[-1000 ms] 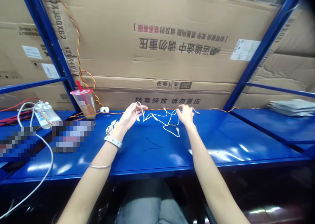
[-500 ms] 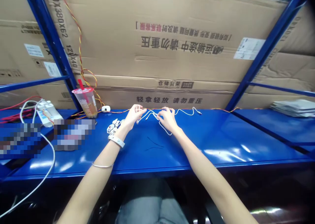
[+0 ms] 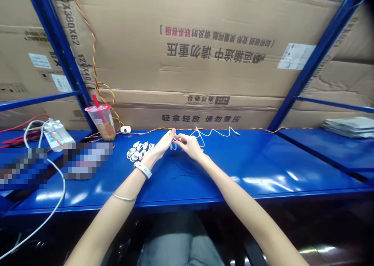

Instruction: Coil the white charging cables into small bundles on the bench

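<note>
My left hand [image 3: 163, 144] and my right hand [image 3: 189, 145] meet over the blue shelf, fingertips nearly touching. Both have closed fingers on a white cable [image 3: 173, 146], a short loop of which hangs between them. The rest of this cable trails behind the right hand toward the back edge, where its plug end lies. Beside my left wrist lie several coiled white cables [image 3: 134, 154]. Thin black ties [image 3: 182, 169] rest on the shelf in front of my hands. The exact pinch points are partly hidden by the fingers.
A drink cup with a red straw [image 3: 101, 122] stands at the back left, near a small white device [image 3: 125, 129]. A white power strip [image 3: 58, 135] lies further left. Cardboard boxes [image 3: 187, 75] form the back. White packets [image 3: 349, 126] are stacked at right.
My hands have come together; the left moved right and the right moved slightly left. The cable stretch that lay between them is now gathered into a short loop at the fingertips.
</note>
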### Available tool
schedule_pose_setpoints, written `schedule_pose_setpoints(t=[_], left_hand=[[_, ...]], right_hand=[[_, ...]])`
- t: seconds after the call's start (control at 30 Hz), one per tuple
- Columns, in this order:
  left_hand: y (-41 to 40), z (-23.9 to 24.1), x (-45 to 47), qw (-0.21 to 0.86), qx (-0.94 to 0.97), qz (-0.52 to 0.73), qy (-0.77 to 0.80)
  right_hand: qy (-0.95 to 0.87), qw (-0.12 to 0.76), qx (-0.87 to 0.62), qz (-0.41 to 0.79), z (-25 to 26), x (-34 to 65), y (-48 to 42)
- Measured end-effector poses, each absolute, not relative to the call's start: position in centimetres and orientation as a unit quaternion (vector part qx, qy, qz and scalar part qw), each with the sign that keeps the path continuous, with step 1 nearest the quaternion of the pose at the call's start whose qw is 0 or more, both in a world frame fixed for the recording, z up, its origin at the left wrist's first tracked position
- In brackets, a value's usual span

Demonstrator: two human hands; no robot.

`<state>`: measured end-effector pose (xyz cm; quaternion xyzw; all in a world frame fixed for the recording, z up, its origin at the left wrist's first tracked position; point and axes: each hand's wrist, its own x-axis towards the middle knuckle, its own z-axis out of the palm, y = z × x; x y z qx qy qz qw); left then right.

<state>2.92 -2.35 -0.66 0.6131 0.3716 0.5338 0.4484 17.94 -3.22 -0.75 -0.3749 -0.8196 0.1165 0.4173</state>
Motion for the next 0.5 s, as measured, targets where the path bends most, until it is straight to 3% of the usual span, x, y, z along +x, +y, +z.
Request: schedule_pose_setpoints(t=[0.23, 0.5], left_hand=[[-2.0, -0.7, 3.7, 0.501, 0.469, 0.627, 0.368], [-0.8, 0.9, -0.2, 0.590, 0.296, 0.701, 0.270]], right_hand=[[-0.846, 0.355, -0.390, 0.077, -1.6, 17.2, -3.2], [-0.854, 0.318, -0.367, 0.186, -1.3, 19.3, -2.1]])
